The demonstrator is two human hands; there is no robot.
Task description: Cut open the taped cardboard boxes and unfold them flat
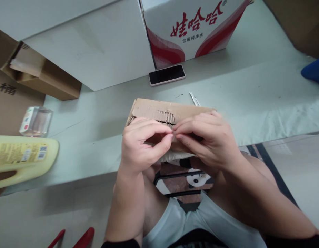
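Note:
A brown cardboard box (149, 107) lies at the near edge of the table, its top torn and ridged in the middle. Above its near side, my left hand (146, 143) is closed, thumb and forefinger pinched together. My right hand (206, 137) pinches too, its fingertips nearly meeting those of my left. Whatever lies between the fingertips is too small to make out. Just behind the box is a slim metal blade tool (194, 99), partly hidden by the box.
A phone (167, 75) lies in front of a white and red carton (195, 31). At left are a large white box (97, 48), a clear container (36, 121) and a yellow bottle (25, 158). Something blue (314, 71) stands at far right.

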